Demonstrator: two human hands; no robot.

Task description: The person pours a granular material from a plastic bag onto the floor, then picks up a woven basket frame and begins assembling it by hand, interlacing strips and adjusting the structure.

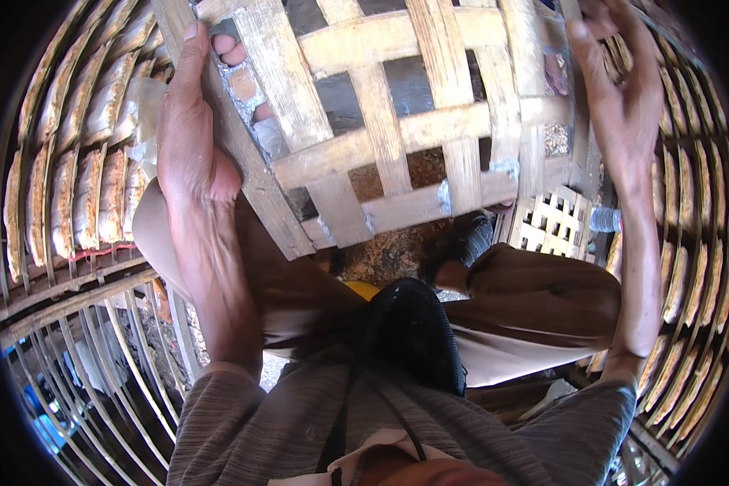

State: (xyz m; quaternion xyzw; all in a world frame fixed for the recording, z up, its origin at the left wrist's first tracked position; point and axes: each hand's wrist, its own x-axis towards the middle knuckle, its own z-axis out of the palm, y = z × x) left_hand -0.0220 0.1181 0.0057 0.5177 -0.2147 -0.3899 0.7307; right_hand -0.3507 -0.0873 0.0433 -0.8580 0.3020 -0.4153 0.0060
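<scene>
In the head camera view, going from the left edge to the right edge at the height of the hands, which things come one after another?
Rack of flat dried pieces → left hand → woven bamboo tray → right hand → another rack of dried pieces.

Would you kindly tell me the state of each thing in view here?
Bamboo tray: empty, open weave, held up by both hands.
Left hand: closed on the tray's left edge, fingers through the weave.
Right hand: gripping the tray's right edge.
Racks at left: filled with rows of pale flat pieces.
Racks at right: likewise filled.
Small lattice: empty, lying low by the ground.
</scene>
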